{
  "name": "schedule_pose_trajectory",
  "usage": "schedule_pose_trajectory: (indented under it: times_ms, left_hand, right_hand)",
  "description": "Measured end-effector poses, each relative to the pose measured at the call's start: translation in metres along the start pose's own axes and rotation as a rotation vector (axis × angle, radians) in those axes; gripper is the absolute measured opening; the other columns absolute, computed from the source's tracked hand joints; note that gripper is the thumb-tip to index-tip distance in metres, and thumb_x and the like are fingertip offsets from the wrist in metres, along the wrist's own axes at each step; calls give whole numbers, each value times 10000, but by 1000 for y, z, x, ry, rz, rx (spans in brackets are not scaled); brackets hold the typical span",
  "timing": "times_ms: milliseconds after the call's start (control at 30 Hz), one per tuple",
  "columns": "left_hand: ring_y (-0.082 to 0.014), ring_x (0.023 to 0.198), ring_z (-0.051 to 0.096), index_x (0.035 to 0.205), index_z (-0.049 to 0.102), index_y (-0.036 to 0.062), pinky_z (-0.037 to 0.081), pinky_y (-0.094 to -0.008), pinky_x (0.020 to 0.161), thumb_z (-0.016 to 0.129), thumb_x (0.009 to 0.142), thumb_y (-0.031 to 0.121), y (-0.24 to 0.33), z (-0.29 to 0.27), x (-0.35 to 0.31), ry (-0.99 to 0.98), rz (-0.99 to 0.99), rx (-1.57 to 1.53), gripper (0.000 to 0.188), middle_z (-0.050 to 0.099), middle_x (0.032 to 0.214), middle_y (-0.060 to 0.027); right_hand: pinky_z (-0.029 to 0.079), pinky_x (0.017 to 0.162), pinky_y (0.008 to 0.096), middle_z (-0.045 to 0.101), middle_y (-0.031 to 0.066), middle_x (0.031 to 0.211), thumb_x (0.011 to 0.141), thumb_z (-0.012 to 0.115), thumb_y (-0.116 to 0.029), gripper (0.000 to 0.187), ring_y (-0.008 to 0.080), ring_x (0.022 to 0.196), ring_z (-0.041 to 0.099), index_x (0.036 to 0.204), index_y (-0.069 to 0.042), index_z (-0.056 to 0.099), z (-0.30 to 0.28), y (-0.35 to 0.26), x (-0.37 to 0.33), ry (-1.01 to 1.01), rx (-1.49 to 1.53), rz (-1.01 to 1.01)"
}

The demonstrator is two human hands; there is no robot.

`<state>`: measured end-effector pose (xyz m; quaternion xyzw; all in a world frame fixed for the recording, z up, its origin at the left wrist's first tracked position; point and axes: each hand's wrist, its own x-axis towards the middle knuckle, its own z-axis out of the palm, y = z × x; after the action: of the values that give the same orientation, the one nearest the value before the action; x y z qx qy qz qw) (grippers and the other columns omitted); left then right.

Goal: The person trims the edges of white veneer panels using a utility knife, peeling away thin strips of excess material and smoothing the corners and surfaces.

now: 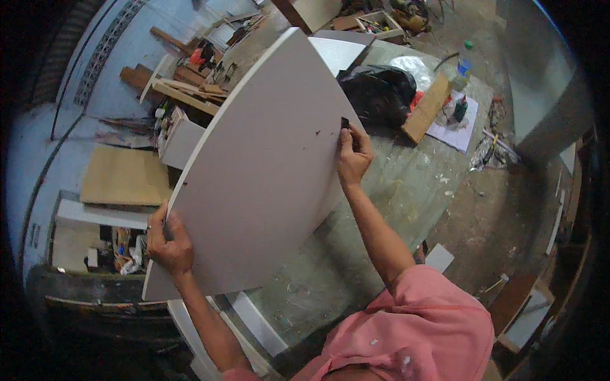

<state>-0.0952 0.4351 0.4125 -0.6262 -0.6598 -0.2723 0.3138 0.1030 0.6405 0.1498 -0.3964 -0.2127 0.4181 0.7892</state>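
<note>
A large pale grey-mauve board (260,159) with a light edge stands tilted up over the workbench. My left hand (170,241) grips its left edge low down, thumb on the face and fingers behind. My right hand (356,155) is closed at the right edge, pinching a small black flat piece (345,122) that sticks up past the thumb against the board. What kind of piece it is cannot be made out. A few small dark marks show on the board's face near that hand.
On the worn green workbench (381,216) lie a black plastic bag (381,95), a wooden block (427,109) and a small dark bottle (460,109) on a white sheet. White strips (257,324) lie at the near edge. Wood scraps (190,89) crowd the left wall.
</note>
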Motion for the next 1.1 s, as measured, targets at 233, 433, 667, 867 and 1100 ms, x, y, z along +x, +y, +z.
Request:
schedule_pose_trajectory:
  times_ms: [233, 433, 667, 867, 1100]
  left_hand:
    - [-306, 822, 665, 1081, 685, 12, 503, -367, 713, 582, 925, 150, -12, 11, -3, 20, -25, 20, 232, 687, 919, -163]
    - [-253, 870, 669, 1094, 678, -18, 514, -349, 798, 583, 945, 174, -9, 20, 0, 23, 7, 110, 261, 705, 990, -147]
    - [-251, 872, 672, 1107, 684, -13, 516, -339, 796, 583, 938, 164, -17, 26, 0, 54, -30, 44, 265, 707, 1007, -153]
    - [-295, 786, 666, 1119, 692, -13, 503, -370, 696, 573, 927, 160, -17, 24, -4, 98, 76, 45, 284, 700, 936, -163]
    - [-291, 760, 651, 1127, 689, -18, 485, -372, 661, 564, 925, 114, -15, 21, -3, 100, 115, 133, 272, 687, 898, -150]
  right_hand:
    - [473, 688, 258, 612, 32, 829, 886, 719, -113, 164, 127, 755, 571, 1034, -40, 721, 9, -2, -18, 45, -185, -250]
    - [447, 660, 258, 622, 31, 838, 854, 724, -56, 191, 124, 731, 553, 1044, -65, 731, 11, 6, -7, 27, -295, -381]
    - [485, 664, 288, 669, 72, 843, 835, 738, -79, 196, 163, 741, 609, 1028, -47, 726, 0, 16, -34, -121, -250, -404]
    - [463, 657, 287, 608, 39, 792, 884, 711, -113, 229, 142, 720, 551, 1102, -43, 722, 27, -2, 31, 199, -185, -281]
    - [440, 632, 274, 600, 47, 788, 863, 725, -86, 234, 128, 704, 532, 1095, -57, 735, 21, -9, 24, 57, -312, -438]
